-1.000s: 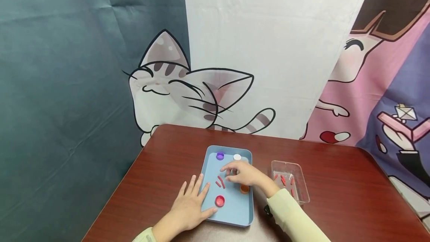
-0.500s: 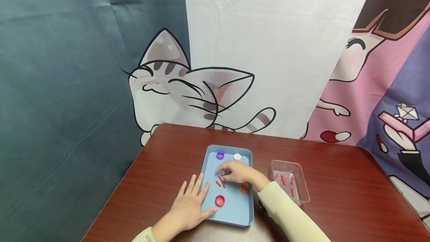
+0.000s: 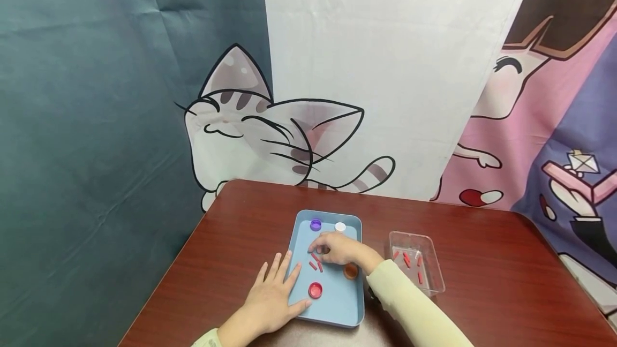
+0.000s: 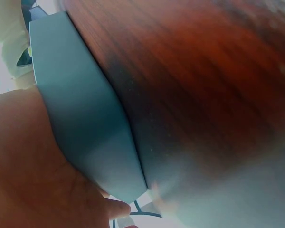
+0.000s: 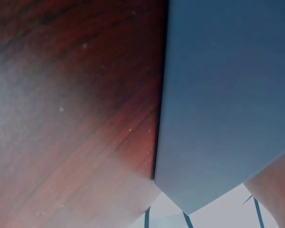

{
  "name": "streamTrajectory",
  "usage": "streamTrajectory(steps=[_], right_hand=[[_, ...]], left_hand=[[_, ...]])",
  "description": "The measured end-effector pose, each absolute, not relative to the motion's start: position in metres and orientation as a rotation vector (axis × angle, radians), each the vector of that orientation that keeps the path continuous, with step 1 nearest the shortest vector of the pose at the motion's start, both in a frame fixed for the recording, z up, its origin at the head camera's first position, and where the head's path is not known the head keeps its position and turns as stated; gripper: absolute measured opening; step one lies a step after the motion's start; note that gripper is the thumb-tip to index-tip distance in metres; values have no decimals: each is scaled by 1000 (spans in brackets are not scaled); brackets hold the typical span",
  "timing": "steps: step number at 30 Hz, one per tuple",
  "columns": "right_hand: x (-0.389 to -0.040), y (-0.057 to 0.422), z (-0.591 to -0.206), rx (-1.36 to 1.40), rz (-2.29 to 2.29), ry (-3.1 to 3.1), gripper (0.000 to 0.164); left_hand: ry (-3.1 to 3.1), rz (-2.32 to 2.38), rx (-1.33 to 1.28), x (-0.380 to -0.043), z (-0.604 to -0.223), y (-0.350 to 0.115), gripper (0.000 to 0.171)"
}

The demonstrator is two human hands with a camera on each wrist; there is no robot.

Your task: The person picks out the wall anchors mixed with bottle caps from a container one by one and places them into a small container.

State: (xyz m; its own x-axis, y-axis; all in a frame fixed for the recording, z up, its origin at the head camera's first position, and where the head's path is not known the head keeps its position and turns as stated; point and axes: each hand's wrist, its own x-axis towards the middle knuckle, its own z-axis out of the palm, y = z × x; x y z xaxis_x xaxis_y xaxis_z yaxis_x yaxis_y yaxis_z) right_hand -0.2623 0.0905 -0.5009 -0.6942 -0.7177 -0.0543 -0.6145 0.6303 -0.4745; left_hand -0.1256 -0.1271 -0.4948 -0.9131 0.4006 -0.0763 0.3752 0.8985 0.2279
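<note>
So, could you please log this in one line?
left hand: spread at blue tray; right hand: by red sticks, grip unclear; tray: purple cap, white cap, orange cap, red cap; clear box: more red sticks

A long, pale yellow-green fabric right sleeve (image 3: 409, 304) ends in a plain cuff; a matching pale yellow-green fabric left sleeve (image 3: 208, 338) shows partially. A small dark object (image 3: 372, 294), form indistinct, sits beneath the right cuff. Five-fingered left hand (image 3: 273, 299): bare.

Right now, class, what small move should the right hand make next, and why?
Perhaps pinch the nearest red stick: the right hand is over the blue tray, its fingers beside that stick, and the left hand lies spread at the tray's edge.
</note>
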Motion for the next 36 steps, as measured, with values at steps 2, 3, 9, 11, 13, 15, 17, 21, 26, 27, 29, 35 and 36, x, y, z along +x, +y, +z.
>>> streamTrajectory(steps=[2, 3, 9, 11, 13, 15, 17, 21, 26, 27, 29, 35, 36], right_hand=[[-262, 90, -500, -1076, -622, 2605, 25], [-262, 90, -499, -1070, -619, 2599, 26], [-262, 88, -495, -1057, -599, 2589, 28], [-261, 87, -495, -1051, -599, 2589, 28], [-261, 87, -495, -1042, -598, 2590, 27], [-261, 86, -495, -1032, -600, 2590, 27], [-262, 86, -496, -1022, -603, 2589, 26], [-263, 86, -499, -1016, -607, 2594, 23], [-265, 86, -501, -1019, -603, 2611, 21], [-265, 86, -501, -1017, -607, 2614, 21], [-264, 85, -500, -1012, -616, 2618, 20], [-260, 84, -495, -1042, -655, 2640, 16], [-260, 85, -494, -1047, -668, 2645, 16]], left_hand=[[2943, 320, 603, -126, -495, -127, 85], [2943, 322, 602, -126, -495, -127, 85], [2940, 343, 604, -126, -496, -128, 85], [2943, 343, 605, -126, -497, -128, 85], [2946, 343, 607, -126, -498, -128, 85], [2944, 339, 604, -127, -500, -128, 84], [2940, 339, 600, -128, -501, -128, 84], [2938, 337, 593, -128, -500, -128, 84], [2944, 342, 601, -127, -499, -128, 84], [2947, 344, 603, -127, -498, -128, 84], [2948, 341, 602, -126, -498, -128, 85], [2942, 355, 601, -126, -499, -129, 84], [2942, 359, 601, -127, -499, -129, 84]])
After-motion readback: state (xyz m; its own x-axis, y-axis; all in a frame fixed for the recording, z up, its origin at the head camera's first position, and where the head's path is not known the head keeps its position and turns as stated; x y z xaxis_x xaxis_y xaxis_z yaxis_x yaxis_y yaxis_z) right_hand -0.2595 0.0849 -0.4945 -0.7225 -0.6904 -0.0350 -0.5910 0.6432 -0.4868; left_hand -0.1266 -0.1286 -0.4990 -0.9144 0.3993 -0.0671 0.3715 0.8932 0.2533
